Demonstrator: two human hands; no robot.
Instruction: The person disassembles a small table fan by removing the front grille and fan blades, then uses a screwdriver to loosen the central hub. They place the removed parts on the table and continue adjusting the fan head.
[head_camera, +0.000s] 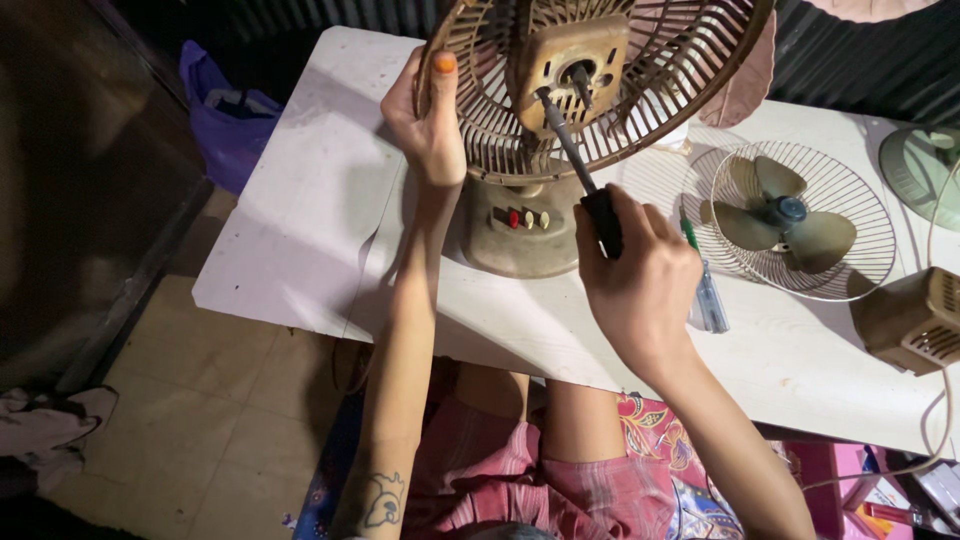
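A dusty brown table fan stands on the white table (310, 230), its rear grille (660, 90) facing me and its base (520, 225) carrying a row of small buttons. My left hand (425, 120) grips the grille's left rim. My right hand (635, 270) holds a black-handled screwdriver (580, 160), whose tip sits at the square motor housing (572, 62) in the grille's centre.
A detached wire guard with the fan blade (785, 215) inside lies to the right. A small green-handled tool (705, 290) lies beside my right hand. A brown motor cover (915, 320) with a cord is at the right edge. A purple bag (225, 115) is on the floor, left.
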